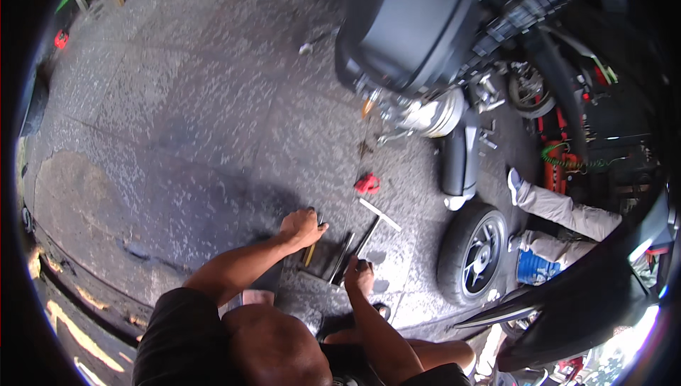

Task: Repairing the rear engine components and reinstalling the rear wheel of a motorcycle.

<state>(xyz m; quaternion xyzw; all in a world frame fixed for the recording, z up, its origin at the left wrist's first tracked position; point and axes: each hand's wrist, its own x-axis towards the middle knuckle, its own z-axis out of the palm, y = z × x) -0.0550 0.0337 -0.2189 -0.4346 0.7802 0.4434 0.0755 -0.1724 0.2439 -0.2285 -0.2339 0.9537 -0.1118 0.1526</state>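
My left hand (pixel 303 228) is closed low over the floor, fingers curled. Just below it shows a slim yellow tool (pixel 310 253); whether the fingers grip it I cannot tell. My right hand (pixel 360 280) is closed too, with a small dark thing at its fingertips that I cannot make out. Beside that hand a T-handle wrench (pixel 369 233) lies slanted, its pale crossbar pointing away from me and its shaft reaching toward the hand. Between my hands lies a second long metal tool (pixel 343 257), with a bar across its near end.
A red cloth (pixel 367 183) lies ahead on the grey floor. A loose wheel with tyre (pixel 473 253) is to the right. Beyond stands a motorcycle with a dark top box (pixel 418 21) and exhaust muffler (pixel 460 163). At far right, another person's legs (pixel 564 209) stretch near a blue drum (pixel 535 267).
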